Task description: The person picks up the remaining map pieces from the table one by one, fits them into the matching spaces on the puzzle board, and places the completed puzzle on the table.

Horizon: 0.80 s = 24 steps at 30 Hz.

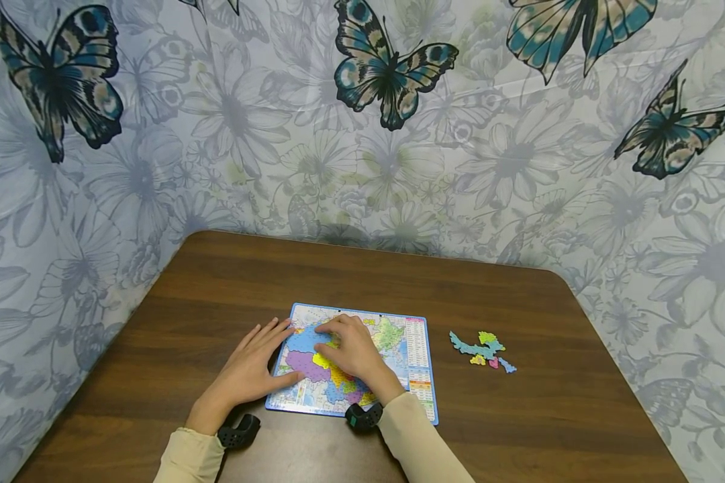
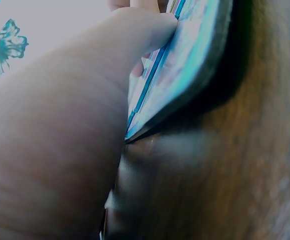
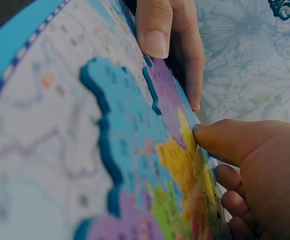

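Note:
A map puzzle board point(image 1: 419, 376) with a blue border lies on the brown table, with coloured pieces set on it. My left hand point(image 1: 248, 365) rests at the board's left edge, fingers spread, its thumb over the purple piece point(image 1: 307, 364). In the left wrist view the forearm hides most of that hand. My right hand point(image 1: 356, 349) is over the upper middle of the map, thumb and forefinger apart near the blue piece point(image 1: 302, 340). Its thumb point(image 3: 219, 137) touches the yellow piece point(image 3: 186, 125) in the right wrist view. Whatever lies under the palm is hidden.
Several loose puzzle pieces point(image 1: 480, 349), blue, yellow and pink, lie in a small group on the table point(image 1: 556, 402) right of the board. A butterfly-patterned cloth point(image 1: 399, 181) hangs behind the table. A black band point(image 1: 239, 431) is on each wrist.

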{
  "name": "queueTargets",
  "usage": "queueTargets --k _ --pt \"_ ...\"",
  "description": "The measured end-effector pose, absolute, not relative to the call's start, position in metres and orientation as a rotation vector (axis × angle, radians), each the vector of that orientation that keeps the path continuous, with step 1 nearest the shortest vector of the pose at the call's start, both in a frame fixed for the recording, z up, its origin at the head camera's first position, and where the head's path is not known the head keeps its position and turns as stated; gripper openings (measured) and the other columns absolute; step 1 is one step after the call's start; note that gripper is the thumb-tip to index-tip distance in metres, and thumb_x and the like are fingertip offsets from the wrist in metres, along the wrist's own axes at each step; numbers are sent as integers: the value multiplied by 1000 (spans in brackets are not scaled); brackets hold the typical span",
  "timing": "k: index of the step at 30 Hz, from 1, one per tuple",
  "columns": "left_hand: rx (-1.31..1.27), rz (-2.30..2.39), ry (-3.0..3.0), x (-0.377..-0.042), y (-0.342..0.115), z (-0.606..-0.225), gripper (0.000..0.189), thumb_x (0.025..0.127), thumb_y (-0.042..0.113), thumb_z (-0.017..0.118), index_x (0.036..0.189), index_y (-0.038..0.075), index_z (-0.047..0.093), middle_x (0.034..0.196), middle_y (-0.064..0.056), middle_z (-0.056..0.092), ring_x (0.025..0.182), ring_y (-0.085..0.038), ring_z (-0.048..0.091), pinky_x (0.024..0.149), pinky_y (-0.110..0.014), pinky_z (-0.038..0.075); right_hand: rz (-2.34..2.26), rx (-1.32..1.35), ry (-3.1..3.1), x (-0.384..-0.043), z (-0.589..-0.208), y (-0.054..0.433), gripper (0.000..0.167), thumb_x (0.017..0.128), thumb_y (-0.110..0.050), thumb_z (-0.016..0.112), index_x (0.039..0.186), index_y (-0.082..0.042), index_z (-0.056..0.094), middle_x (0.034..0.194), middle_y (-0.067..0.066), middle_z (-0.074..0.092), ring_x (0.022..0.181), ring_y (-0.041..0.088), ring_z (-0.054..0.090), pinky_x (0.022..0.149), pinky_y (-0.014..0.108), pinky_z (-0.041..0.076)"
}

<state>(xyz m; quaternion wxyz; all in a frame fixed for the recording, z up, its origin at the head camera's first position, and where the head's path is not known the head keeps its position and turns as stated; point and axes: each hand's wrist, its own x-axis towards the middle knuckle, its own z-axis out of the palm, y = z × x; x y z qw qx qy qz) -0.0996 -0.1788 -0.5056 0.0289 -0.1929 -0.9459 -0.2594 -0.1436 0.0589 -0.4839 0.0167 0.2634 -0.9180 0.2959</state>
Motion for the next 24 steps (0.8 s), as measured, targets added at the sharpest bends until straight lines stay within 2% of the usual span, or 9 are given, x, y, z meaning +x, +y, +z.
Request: queueTargets --k 13,24 --pt "-597 -788 -2906 -100 -179 -506 92 85 64 73 154 10 49 164 -9 40 154 -36 31 126 -58 17 958 859 -2835 -144 -487 60 28 94 -26 76 121 -17 77 119 1 70 113 24 59 100 46 49" --pt "-597 -796 -2916 -101 -179 -507 92 84 66 73 155 11 48 165 -8 40 155 -35 30 126 -58 17 952 843 -2890 -141 -479 65 32 96 -29 74 126 -17 74 123 0 70 117 24 60 103 45 51"
